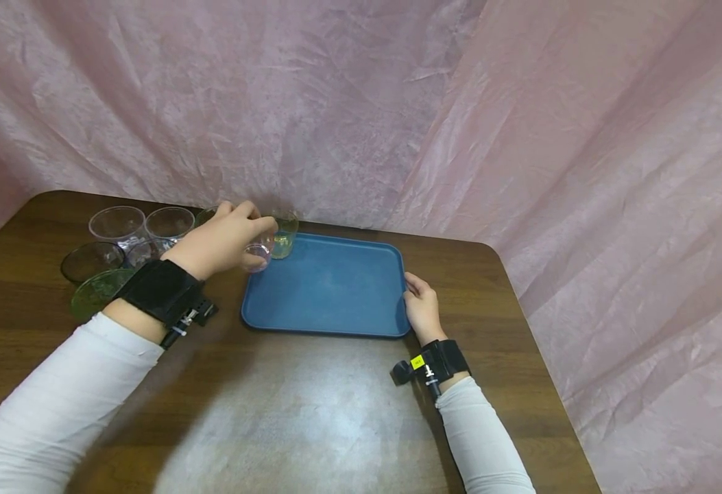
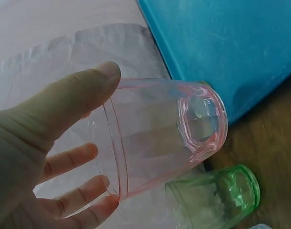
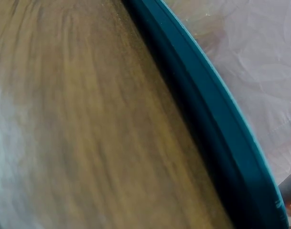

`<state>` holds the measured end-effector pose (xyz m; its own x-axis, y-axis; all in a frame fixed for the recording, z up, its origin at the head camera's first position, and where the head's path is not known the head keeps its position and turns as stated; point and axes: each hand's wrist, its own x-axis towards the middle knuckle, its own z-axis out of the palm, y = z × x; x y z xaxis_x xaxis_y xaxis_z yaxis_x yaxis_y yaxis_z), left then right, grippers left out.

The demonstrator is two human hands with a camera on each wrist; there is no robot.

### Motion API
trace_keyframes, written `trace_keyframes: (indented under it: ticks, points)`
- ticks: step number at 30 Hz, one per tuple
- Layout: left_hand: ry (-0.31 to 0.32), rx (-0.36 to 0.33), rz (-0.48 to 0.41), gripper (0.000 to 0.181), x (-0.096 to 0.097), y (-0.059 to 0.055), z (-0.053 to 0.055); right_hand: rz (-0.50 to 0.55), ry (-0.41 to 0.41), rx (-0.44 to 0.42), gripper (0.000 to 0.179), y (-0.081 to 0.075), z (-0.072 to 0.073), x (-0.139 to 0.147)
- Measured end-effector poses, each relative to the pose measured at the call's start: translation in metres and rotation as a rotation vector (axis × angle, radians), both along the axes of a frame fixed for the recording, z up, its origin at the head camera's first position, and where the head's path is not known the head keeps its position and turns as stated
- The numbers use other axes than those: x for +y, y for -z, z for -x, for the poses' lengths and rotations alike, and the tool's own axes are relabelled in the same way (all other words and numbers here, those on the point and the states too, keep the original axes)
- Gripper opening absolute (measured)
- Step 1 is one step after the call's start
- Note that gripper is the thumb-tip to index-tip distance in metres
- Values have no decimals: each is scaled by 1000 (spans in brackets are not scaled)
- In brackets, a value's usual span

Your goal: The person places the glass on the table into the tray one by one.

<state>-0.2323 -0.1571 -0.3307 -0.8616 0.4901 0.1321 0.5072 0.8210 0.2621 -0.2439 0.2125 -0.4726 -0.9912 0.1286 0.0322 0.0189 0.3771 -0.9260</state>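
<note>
My left hand [image 1: 221, 237] grips a clear pink plastic cup [image 2: 157, 138] near its rim, thumb on one side and fingers on the other. In the head view this cup is held over the left edge of the blue tray [image 1: 330, 288]. A pale yellow cup [image 1: 283, 243] stands at the tray's far left corner, just beyond the held one. At the tray's right edge, my right hand [image 1: 424, 312] holds the rim between thumb and fingers. Only a sliver of that hand shows in the right wrist view, beside the tray's side wall [image 3: 207, 105].
Left of the tray several clear cups [image 1: 116, 223] stand close together, with a dark-tinted cup [image 1: 92, 262] and a green cup [image 1: 98, 291] nearer me. My left forearm partly hides this group. A pink curtain [image 1: 336, 103] hangs behind the wooden table [image 1: 490, 398].
</note>
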Motion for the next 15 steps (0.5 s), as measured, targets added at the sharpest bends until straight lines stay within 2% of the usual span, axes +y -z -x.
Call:
trace_keyframes:
  ticks: [8, 15]
  points:
    - [16, -14, 8, 44, 11, 9, 3, -14, -11, 17, 42, 0, -1, -2]
    - [25, -55, 22, 46, 19, 14, 3, 0, -21, 17, 42, -1, -2, -2]
